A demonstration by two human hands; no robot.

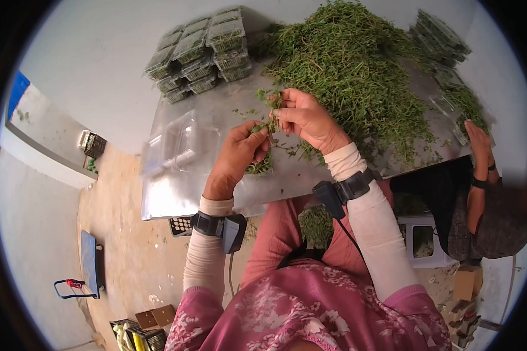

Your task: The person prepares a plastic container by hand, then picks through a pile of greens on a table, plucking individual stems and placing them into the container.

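My left hand point(240, 151) pinches a few green sprigs point(262, 126) by their stems above the metal table point(175, 196). Close beside it, my right hand point(307, 117) has its fingers closed on a small leafy bunch of sprigs point(270, 100). Below the hands is a clear plastic container with cut greens point(257, 166) in it, partly hidden by my left hand. Empty clear plastic containers point(184, 140) lie to the left of my left hand. A large heap of green sprigs point(351, 64) spreads over the table beyond my right hand.
Filled clear boxes point(208, 44) are stacked at the back left, and more boxes point(439, 38) at the back right. A co-worker point(486, 210) sits at the right with hands near another container of greens point(465, 108). A blue trolley point(89, 263) stands on the floor at left.
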